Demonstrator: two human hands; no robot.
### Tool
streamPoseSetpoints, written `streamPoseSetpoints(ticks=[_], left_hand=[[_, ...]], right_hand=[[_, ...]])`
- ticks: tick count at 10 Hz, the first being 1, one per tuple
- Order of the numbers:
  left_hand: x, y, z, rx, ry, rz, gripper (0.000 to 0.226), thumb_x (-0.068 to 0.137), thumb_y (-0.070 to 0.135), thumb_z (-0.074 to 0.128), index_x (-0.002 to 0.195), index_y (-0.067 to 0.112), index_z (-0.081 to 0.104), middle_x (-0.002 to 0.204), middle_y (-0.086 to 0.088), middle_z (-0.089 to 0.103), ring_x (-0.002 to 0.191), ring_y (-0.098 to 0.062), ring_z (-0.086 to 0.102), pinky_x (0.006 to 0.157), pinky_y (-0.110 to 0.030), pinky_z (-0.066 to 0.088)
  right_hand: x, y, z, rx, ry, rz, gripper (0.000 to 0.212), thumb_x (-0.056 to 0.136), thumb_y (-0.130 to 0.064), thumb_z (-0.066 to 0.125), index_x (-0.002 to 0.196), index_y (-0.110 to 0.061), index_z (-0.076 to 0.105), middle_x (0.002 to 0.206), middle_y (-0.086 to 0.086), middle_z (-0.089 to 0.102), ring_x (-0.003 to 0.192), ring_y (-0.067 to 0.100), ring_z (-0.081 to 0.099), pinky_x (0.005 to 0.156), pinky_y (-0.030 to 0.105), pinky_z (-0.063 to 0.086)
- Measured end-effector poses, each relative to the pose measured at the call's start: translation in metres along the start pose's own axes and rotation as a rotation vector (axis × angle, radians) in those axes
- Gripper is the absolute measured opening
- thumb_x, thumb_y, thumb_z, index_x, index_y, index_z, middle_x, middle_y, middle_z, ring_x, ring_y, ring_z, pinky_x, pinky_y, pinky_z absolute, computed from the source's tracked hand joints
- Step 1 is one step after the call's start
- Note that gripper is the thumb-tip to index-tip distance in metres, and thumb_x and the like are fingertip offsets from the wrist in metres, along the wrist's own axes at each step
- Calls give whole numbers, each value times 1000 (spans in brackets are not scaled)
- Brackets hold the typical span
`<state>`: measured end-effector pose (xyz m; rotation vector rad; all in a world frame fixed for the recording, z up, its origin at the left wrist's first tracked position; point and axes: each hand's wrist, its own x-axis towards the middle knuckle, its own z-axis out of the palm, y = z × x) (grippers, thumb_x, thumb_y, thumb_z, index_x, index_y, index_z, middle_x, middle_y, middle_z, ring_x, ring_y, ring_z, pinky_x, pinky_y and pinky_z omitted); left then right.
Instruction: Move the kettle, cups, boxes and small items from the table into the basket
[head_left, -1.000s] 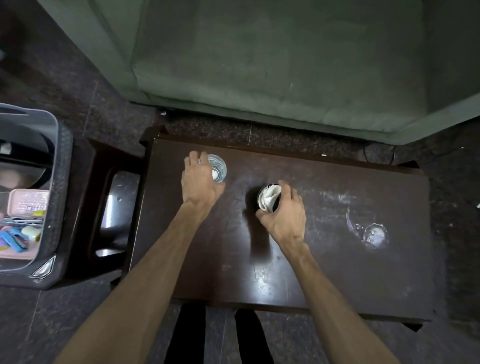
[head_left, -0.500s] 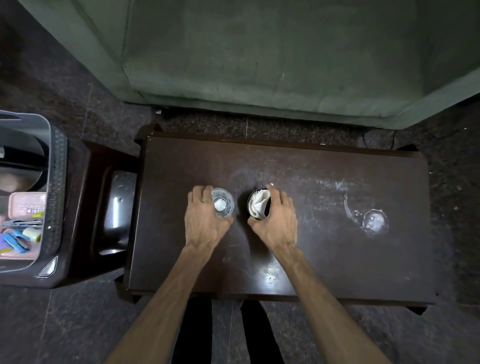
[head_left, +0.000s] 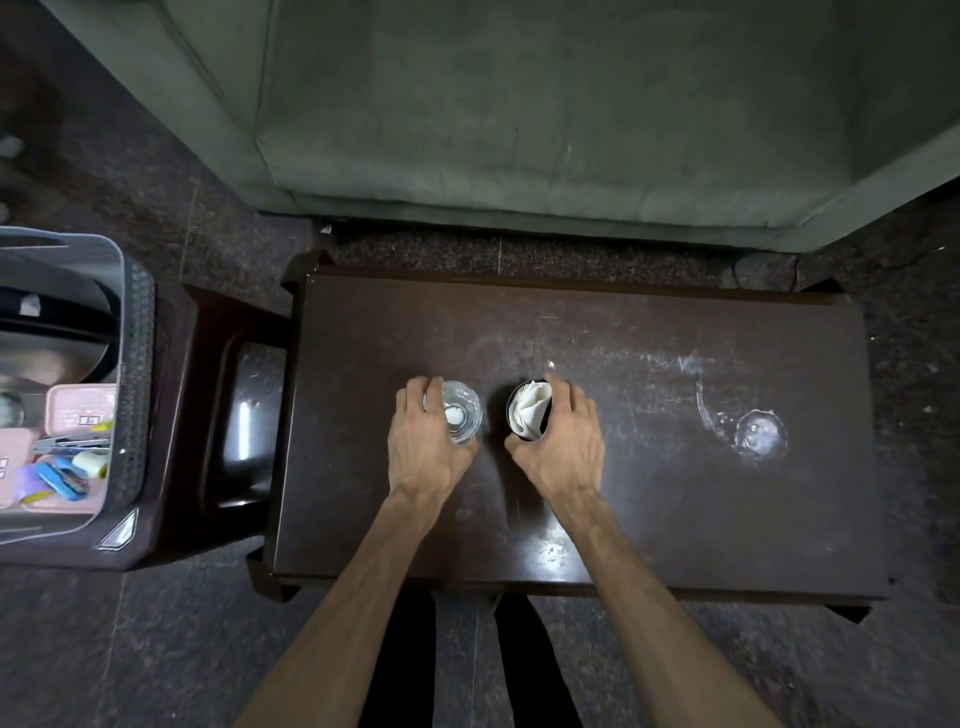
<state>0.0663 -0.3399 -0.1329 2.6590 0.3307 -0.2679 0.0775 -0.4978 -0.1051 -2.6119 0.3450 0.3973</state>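
My left hand (head_left: 423, 451) grips a clear glass cup (head_left: 460, 415) with something small and white at its bottom. My right hand (head_left: 563, 444) grips a dark cup (head_left: 527, 415) that holds a folded white tissue. Both cups are side by side over the middle of the dark brown table (head_left: 649, 493); I cannot tell whether they rest on it. The grey basket (head_left: 132, 364) is at the far left, with pink boxes, a stapler and small coloured items inside, and a dark rounded object at its back.
A dark wooden stool (head_left: 208, 395) holds the basket, between it and the table. A ring-shaped wet or dusty mark (head_left: 758, 431) lies on the table's right part. A green-grey sofa (head_left: 519, 104) runs along the far side. My legs are below the table's near edge.
Both hands have drawn the two cups toward me and closer together; the glass moved from the far left of the tabletop to the middle, beside the dark cup.
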Motion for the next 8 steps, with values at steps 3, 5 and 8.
streamPoseSetpoints(ticks=[3, 5, 8], left_hand=[[1, 0, -3, 85, -77, 47, 88, 66, 31, 89, 141, 3, 51, 136, -12, 53, 120, -31, 52, 97, -43, 55], [-4, 3, -8, 131, -112, 26, 96, 74, 43, 84, 151, 8, 39, 148, -8, 46, 134, -28, 46, 106, -44, 47], [-27, 27, -43, 111, -39, 132, 69, 97, 42, 57, 155, 7, 39, 165, -12, 35, 154, -28, 30, 124, -44, 30]], right_hand=[[2, 1, 0, -15, -37, -3, 91, 64, -29, 89, 145, -15, 49, 141, 7, 58, 131, 29, 52, 105, 40, 51], [-5, 2, -5, -6, -52, -26, 106, 69, -44, 89, 156, -12, 37, 151, 8, 50, 140, 29, 45, 116, 40, 38], [-29, -12, -37, 35, 28, -127, 63, 100, -35, 57, 156, -10, 43, 165, 12, 41, 154, 31, 34, 122, 46, 32]])
